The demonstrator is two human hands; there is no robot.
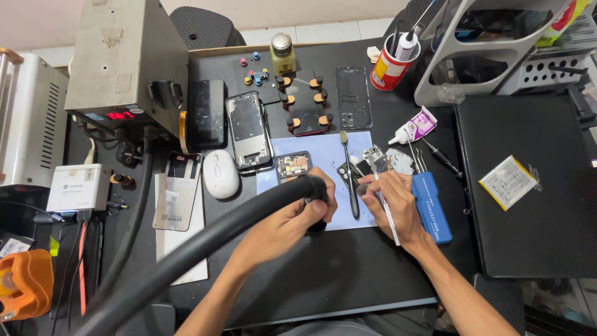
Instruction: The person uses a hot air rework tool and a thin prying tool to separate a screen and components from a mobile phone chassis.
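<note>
Here a person sits at a dark work table (pixel 348 274) with both hands over a pale blue mat (pixel 323 149). The left hand (pixel 298 218) is curled tight around the end of a thick black hose (pixel 205 242), which runs from that hand down and off to the left side of the table. The tip of the hose points down at the mat. The right hand (pixel 395 205) pinches a thin white tool (pixel 387 214) like a pen, and its fingers rest by a small circuit board (pixel 373 157) on the mat. A black brush with a pale head (pixel 349 180) lies on the mat between the two hands. Another small board with gold parts (pixel 292 165) sits on the mat just above the left hand. A blue flat tool case (pixel 432 208) lies just beside the right hand, touching its outer side. Up from the mat lies an open phone body (pixel 249 130) with its insides showing, and near it a white computer mouse (pixel 220 174). A grey box machine with red lit numbers (pixel 124 62) stands at the back left. A red cup with tools in it (pixel 393 65) stands at the back, and a small white and purple glue tube (pixel 415 127) lies near it. A yellow-edged flat battery (pixel 507 182) rests on a closed black laptop (pixel 535 236) at the right.
</note>
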